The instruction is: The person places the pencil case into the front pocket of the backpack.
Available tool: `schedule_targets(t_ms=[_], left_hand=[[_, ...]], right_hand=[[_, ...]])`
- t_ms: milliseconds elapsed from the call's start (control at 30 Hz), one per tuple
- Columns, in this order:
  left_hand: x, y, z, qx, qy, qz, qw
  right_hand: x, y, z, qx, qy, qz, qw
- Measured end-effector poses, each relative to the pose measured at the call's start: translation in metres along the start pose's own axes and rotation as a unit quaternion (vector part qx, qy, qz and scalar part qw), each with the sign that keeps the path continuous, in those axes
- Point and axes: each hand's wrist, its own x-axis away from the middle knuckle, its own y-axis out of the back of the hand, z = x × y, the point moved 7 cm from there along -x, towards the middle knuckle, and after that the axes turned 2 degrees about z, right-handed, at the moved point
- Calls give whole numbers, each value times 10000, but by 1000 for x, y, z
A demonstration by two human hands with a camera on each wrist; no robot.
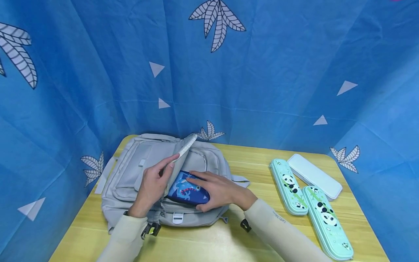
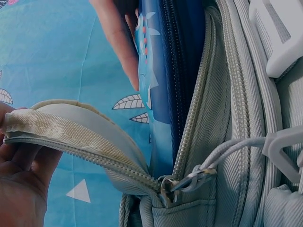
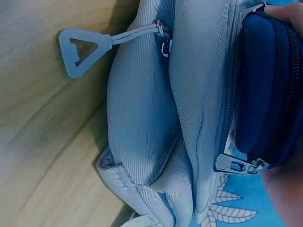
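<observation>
Blue leaf-print cloth (image 1: pixel 98 72) is hung behind a yellow wooden table (image 1: pixel 252 171). At left, a grey backpack (image 1: pixel 131 171) lies flat; its opened flap (image 1: pixel 183 149) is pinched and lifted by the left hand (image 1: pixel 152 185). Next, the dark blue pencil case (image 1: pixel 188 190), approx. half inside the opening, is gripped by the right hand (image 1: pixel 219 191), thumb under, fingers on top. Further right, two panda cases (image 1: pixel 289 185) & a white case (image 1: pixel 314 175) are laid apart. Risk: case corner may be snagged on the zip teeth (image 2: pixel 194 118) if the flap sags.
</observation>
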Motion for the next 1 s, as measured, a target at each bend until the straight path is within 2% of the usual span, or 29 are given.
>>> schedule_targets(t_ms=[333, 667, 1000], left_hand=[[-1, 1, -1, 19, -19, -43, 10000], [-1, 2, -1, 78, -60, -145, 9998], [0, 3, 0, 81, 20, -114, 9999]], right_hand=[[3, -1, -1, -190, -73, -80, 9998], [17, 0, -5, -315, -174, -536, 9979], [38, -2, -11, -695, -593, -816, 9925]])
